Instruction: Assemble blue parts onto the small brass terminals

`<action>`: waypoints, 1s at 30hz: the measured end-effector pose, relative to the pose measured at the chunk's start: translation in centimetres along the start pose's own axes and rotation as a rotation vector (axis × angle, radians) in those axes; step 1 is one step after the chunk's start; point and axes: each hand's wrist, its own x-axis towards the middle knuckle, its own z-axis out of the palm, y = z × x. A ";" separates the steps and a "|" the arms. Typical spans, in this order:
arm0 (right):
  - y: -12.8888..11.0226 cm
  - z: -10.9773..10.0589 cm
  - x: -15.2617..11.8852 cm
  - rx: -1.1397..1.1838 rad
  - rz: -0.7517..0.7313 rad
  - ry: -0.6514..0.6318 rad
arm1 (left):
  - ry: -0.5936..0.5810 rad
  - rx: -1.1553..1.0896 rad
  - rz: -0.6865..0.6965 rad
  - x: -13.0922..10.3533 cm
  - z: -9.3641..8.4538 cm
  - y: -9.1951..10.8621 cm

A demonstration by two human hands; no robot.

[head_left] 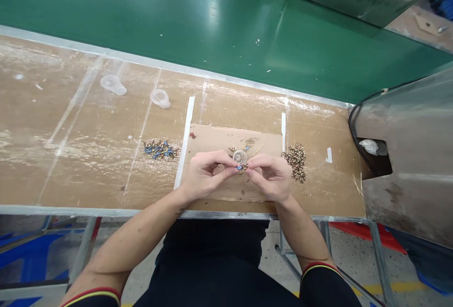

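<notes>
Cup, stick and metal pile lie near left hand and right hand, whose grip pinches a small blue piece.

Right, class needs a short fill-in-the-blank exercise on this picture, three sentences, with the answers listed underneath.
1. The left hand pinches a small piece that looks bright ____.
2. The brass-coloured pile lies beside the ____ hand.
3. The wide surface beyond the bench is ____.

Missing words: blue; right; green.
</notes>
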 end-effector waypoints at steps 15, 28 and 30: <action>0.1 0.1 0.0 0.027 0.004 -0.021 | 0.002 0.115 0.108 -0.1 -0.1 -0.2; -0.2 0.1 0.4 -0.012 -0.035 -0.076 | -0.050 0.200 0.252 0.4 -0.6 0.1; -0.2 0.0 0.4 -0.001 -0.032 -0.090 | -0.061 0.194 0.262 0.4 -0.6 0.1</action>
